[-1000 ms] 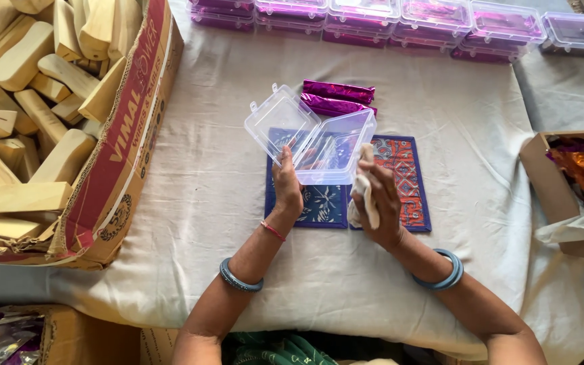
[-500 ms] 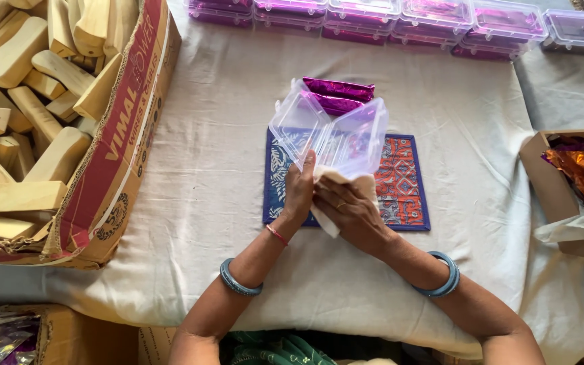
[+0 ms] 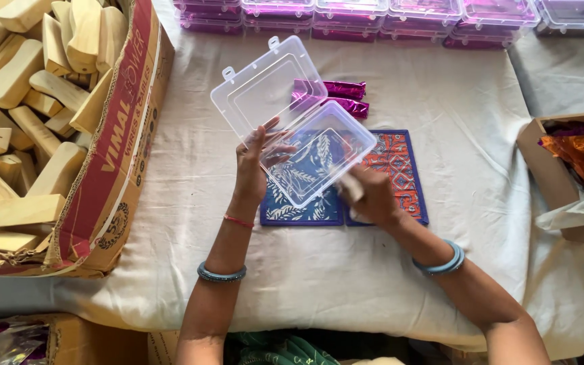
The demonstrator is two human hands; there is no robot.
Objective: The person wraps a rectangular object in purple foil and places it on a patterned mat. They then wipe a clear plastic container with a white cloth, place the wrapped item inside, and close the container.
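Observation:
My left hand (image 3: 253, 165) grips a clear plastic hinged box (image 3: 319, 150) by its near left edge and holds it above the table, its lid (image 3: 265, 84) swung open toward the far left. My right hand (image 3: 370, 196) holds a small white cloth (image 3: 350, 185) against the box's near right side. Under the box lie a blue patterned mat (image 3: 302, 208) and a red and blue patterned mat (image 3: 400, 169). Two shiny magenta packets (image 3: 346, 98) lie just beyond the box.
A big cardboard carton (image 3: 106, 155) full of pale wooden blocks (image 3: 15, 115) fills the left. A row of clear boxes with magenta contents (image 3: 386, 17) lines the far edge. At the right, a carton (image 3: 542, 155) holds orange and purple foil. A white cloth (image 3: 170, 203) covers the table.
The box has been lowered and laid flatter, and its lid has swung out to the far left. My right hand with the cloth has moved from below the box to its near right side.

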